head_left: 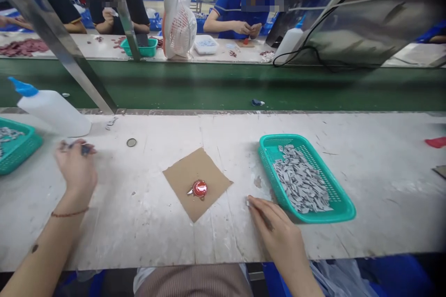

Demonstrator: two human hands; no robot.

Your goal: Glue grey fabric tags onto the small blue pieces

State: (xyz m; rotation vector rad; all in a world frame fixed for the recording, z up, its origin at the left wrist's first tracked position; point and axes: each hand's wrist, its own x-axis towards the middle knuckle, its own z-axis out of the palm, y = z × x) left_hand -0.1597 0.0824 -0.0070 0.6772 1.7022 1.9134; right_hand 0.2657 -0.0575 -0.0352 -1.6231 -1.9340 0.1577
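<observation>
My left hand (77, 164) is at the left of the white table, below a white bottle (57, 111) with a blue nozzle. Its fingers are curled round a small dark object. My right hand (275, 222) pinches a small pale piece (247, 203) beside a green basket (343, 204) of many small grey-white pieces (303, 181). Between my hands lies a brown cardboard square (184, 171), turned like a diamond. On it rests a shiny red round item (200, 188) with metallic parts sticking out, touched by neither hand.
Another green basket (22, 155) stands at the far left. A round metal cap (131, 142) lies behind the cardboard. Beyond the table runs a green strip (195, 86) with a small dark scrap (258, 102). A metal post (69, 51) slants at the left. People work opposite.
</observation>
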